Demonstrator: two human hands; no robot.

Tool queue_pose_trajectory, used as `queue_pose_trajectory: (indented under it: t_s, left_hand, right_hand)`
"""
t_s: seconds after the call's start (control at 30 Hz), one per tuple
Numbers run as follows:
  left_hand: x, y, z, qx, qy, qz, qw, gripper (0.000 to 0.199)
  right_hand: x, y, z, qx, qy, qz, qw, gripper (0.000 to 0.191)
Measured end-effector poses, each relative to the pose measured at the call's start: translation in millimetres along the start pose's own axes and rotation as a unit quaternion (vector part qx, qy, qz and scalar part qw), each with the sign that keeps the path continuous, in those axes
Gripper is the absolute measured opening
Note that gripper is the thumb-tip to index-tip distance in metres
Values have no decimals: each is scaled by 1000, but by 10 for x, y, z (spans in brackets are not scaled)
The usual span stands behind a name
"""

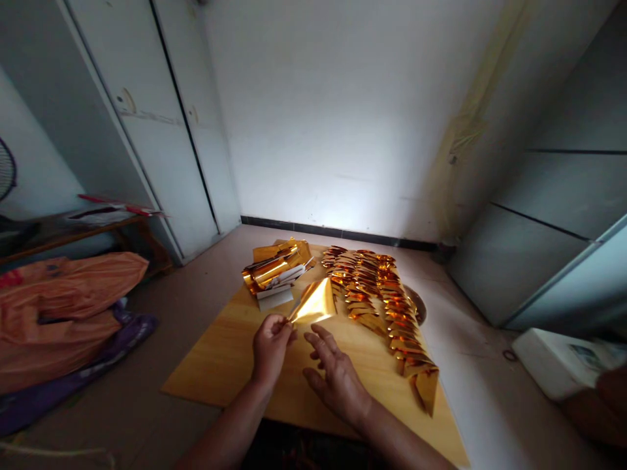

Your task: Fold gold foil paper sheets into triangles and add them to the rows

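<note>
My left hand (272, 346) pinches the narrow corner of a shiny gold foil sheet (316, 301), which fans out above the wooden board toward the right. Just below the sheet's lower edge, my right hand (336, 375) hovers with fingers apart and holds nothing. Rows of folded gold foil pieces (362, 271) overlap one another to the right of the sheet. One larger folded foil piece (425, 388) ends the outer row near the board's right edge. Behind my left hand lies a pile of gold foil sheets (277, 264) with a pale card (275, 297) beside it.
The wooden board (220, 365) stands low above the tiled floor. A round dish (416, 305) shows partly past its right edge. Orange sacks (63, 313) lie at left near a wooden bench (73, 238). A white box (558, 362) sits at right, and cabinets flank the wall.
</note>
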State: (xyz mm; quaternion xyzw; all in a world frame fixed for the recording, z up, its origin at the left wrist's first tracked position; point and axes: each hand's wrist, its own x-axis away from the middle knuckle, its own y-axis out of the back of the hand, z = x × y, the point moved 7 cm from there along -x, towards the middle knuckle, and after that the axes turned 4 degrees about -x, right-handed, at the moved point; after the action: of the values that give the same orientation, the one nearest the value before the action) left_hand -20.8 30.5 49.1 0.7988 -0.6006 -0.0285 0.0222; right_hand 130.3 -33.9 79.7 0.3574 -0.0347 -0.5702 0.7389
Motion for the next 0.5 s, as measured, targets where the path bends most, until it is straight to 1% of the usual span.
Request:
queue_pose_trajectory:
  t_s: [0.07, 0.1, 0.17, 0.23, 0.27, 0.3, 0.37, 0.43, 0.5]
  left_hand:
    - [200, -70, 105, 61, 72, 39, 995, 38]
    - [292, -111, 122, 77, 93, 60, 991, 45]
    - [457, -198, 105, 98, 111, 103, 984, 61]
    - [602, -284, 83, 101, 130, 144, 976, 77]
    - [663, -325, 61, 101, 128, 169, 972, 82]
    - [711, -351, 37, 99, 121, 190, 969, 87]
    - [765, -359, -12, 80, 79, 222, 968, 90]
    - [765, -319, -50, 28, 2, 243, 970, 82]
    - [729, -262, -71, -73, -102, 250, 960, 64]
  right_hand:
    - [76, -6, -81, 57, 15, -9, 998, 69]
    - [109, -6, -104, 78, 27, -12, 997, 68]
    - [158, 8, -137, 107, 45, -25, 993, 60]
    - [188, 37, -175, 129, 46, -41, 990, 47]
    - [200, 53, -201, 139, 44, -48, 988, 39]
    - [213, 72, -233, 145, 41, -54, 987, 31]
    - [251, 113, -315, 143, 37, -58, 987, 21]
    - [303, 166, -418, 119, 28, -61, 991, 22]
    - [356, 217, -514, 81, 17, -61, 995, 25]
